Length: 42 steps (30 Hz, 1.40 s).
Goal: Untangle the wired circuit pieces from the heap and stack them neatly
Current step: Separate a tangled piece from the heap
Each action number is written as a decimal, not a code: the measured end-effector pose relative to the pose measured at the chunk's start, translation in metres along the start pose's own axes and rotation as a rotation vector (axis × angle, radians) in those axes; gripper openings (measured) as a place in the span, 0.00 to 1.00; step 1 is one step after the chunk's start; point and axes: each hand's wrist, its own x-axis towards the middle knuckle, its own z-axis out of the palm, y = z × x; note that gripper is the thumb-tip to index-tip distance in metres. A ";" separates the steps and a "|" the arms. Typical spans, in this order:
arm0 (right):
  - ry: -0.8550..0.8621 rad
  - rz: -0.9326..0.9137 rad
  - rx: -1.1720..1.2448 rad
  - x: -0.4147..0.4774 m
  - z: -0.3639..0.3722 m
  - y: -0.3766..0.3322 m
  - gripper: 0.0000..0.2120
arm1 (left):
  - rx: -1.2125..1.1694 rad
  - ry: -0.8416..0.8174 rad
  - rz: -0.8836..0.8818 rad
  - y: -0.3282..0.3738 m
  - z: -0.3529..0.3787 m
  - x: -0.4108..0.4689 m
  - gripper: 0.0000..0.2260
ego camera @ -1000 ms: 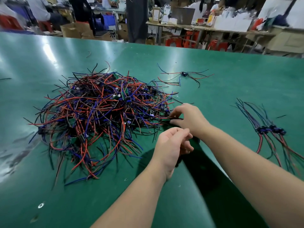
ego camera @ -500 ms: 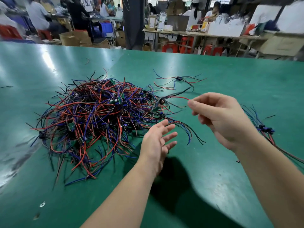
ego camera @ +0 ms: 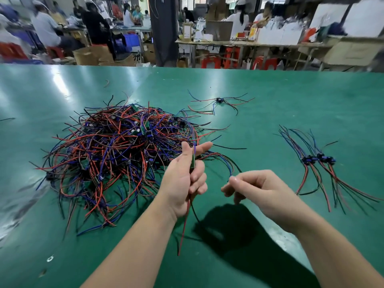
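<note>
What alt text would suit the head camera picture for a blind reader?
A person's left hand holds a wired circuit piece above a green table while the right hand pinches a blue wire. A tangled heap of wires lies left; a small neat stack lies right.

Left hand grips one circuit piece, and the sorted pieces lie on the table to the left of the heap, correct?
Not quite. The left hand does grip one circuit piece, but the sorted pieces lie on the table to the right of the heap, not the left. The head view shows this.
</note>
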 end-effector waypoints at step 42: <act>0.602 0.171 0.587 0.017 -0.057 0.017 0.06 | 0.411 -0.022 -0.105 -0.040 0.031 -0.015 0.05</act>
